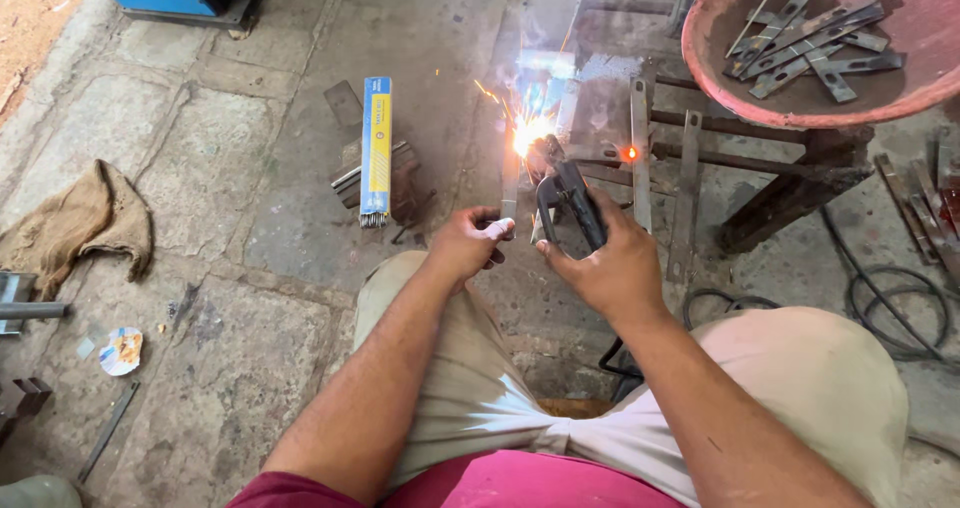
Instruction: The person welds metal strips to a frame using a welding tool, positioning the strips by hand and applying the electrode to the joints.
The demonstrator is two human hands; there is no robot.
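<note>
Welding holder (570, 203), dark and clamp-like, sits clamped in the right hand (612, 268), its tip at a bright arc (527, 133) on the metal frame (640, 148) just beyond the knees, while the left hand (468, 243) is closed around what seems to be a thin flat strip (509, 183) standing beside the sparks. Left of the arc lies a blue-and-yellow electrode box (376, 146); far right, a rusty pan (800, 43) of flat metal pieces rests on the frame, with cables (890, 308) coiled near right and a burlap rag (85, 218) at the left.

Stone floor (250, 218) with burlap rag (85, 223), electrode box (376, 148), cables (890, 308).
</note>
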